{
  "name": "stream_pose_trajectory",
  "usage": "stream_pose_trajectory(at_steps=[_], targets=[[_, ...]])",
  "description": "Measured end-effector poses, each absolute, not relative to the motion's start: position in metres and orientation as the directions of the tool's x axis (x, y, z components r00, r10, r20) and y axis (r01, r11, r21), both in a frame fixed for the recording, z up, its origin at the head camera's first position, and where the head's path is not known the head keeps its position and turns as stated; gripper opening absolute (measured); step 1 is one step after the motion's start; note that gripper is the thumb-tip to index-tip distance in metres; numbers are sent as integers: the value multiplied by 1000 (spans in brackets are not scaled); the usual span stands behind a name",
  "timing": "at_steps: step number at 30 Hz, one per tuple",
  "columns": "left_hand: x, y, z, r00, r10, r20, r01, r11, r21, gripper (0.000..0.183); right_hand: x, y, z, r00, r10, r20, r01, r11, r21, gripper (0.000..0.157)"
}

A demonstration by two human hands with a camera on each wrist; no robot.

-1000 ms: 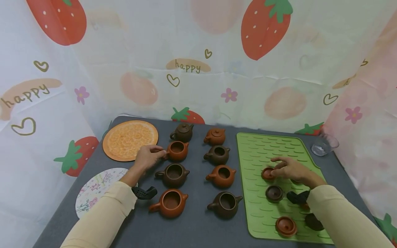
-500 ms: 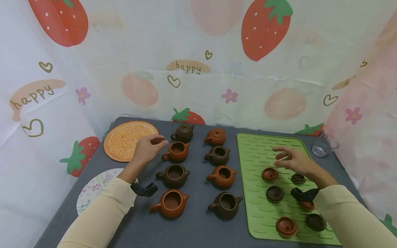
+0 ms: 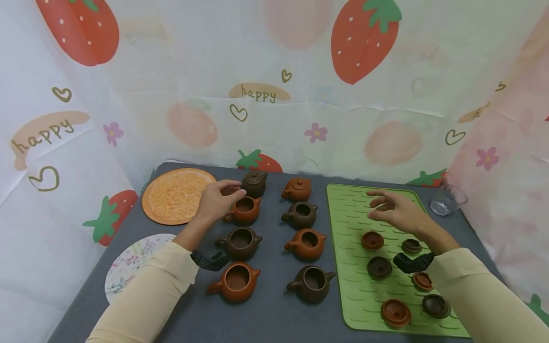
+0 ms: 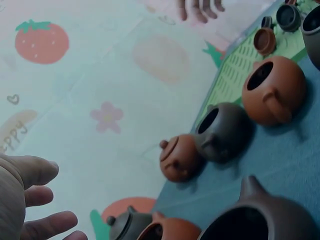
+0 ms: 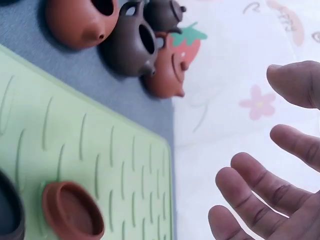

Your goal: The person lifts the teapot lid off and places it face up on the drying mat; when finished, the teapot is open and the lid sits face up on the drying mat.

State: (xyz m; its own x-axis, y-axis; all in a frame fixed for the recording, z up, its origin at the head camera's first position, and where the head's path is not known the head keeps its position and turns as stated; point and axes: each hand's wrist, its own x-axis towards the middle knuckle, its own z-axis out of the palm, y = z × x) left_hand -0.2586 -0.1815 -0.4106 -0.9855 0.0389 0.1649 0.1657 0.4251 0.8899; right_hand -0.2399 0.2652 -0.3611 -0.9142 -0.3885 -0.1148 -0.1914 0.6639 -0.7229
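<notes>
In the head view my left hand [image 3: 216, 202] is raised, thumb and fingers apart with nothing between them. Its fingertips overlap the handle side of the dark lidded teapot [image 3: 255, 186], just beyond a lidless reddish-brown teapot [image 3: 252, 218]. The left wrist view shows loosely spread fingers [image 4: 42, 170]. My right hand [image 3: 399, 214] hovers over the far half of the green mat [image 3: 349, 305], fingers loosely bent and holding nothing. Nearest below it is a reddish-brown teapot lid [image 3: 372, 241], with a dark lid [image 3: 411, 246] to its right.
Lidless teapots, dark [image 3: 240, 247] and reddish [image 3: 240, 293], fill two columns; a lidded reddish teapot [image 3: 297, 190] heads the right one. Several lids, including a dark lid [image 3: 379, 269], lie on the mat. Left are an orange round mat [image 3: 177, 195] and a floral one [image 3: 133, 262]; right, a clear cup [image 3: 446, 202].
My left hand has left the reddish teapot's handle and moved up, away and right toward the dark lidded teapot. My right hand has come off the reddish lid and risen over the mat.
</notes>
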Motion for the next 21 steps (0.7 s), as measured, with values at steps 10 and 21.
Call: stream_pose_trajectory(at_steps=[10,21], targets=[[-275,-147,-417,-990,79,114,137,420,897,37,-261,237,-362,-920,-389,-52,-221,622,-752,57],[-296,-117,-436,-995,94,-34,1,346,938,41,-288,212,-379,-920,-384,-73,-185,592,-785,56]])
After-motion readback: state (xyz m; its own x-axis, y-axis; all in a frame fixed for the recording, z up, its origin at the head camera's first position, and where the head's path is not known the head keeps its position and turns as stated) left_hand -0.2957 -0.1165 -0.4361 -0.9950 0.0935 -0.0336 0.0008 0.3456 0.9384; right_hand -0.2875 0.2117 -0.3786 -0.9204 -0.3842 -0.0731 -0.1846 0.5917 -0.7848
